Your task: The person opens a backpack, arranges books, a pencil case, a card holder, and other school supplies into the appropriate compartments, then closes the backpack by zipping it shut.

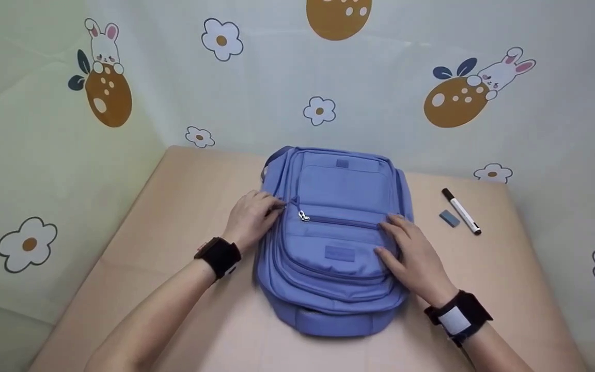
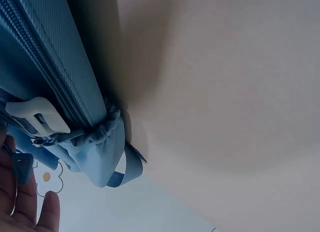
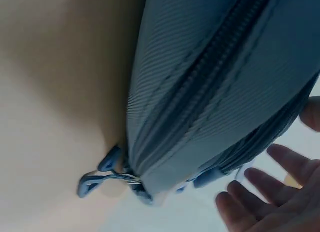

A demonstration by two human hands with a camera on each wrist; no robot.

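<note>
A blue backpack [image 1: 346,188] lies front side up on the table, with a silver zipper slider [image 1: 303,216] at the left end of its front pocket. At the bag's left edge, my left hand [image 1: 251,217] has its thumb and fingers drawn together. The left wrist view shows that hand's fingers at a blue zipper pull [image 2: 22,167], beside a pale plastic buckle [image 2: 39,116]. My right hand [image 1: 419,256] rests on the right side of the front pocket with its fingers spread. In the right wrist view, its fingers [image 3: 272,187] look relaxed beside the bag.
To the right of the backpack, a white marker with a black cap [image 1: 462,212] lies by a small blue-grey block [image 1: 449,218]. Behind the beige table [image 1: 173,170] hangs a printed curtain [image 1: 271,77], which also runs along both sides.
</note>
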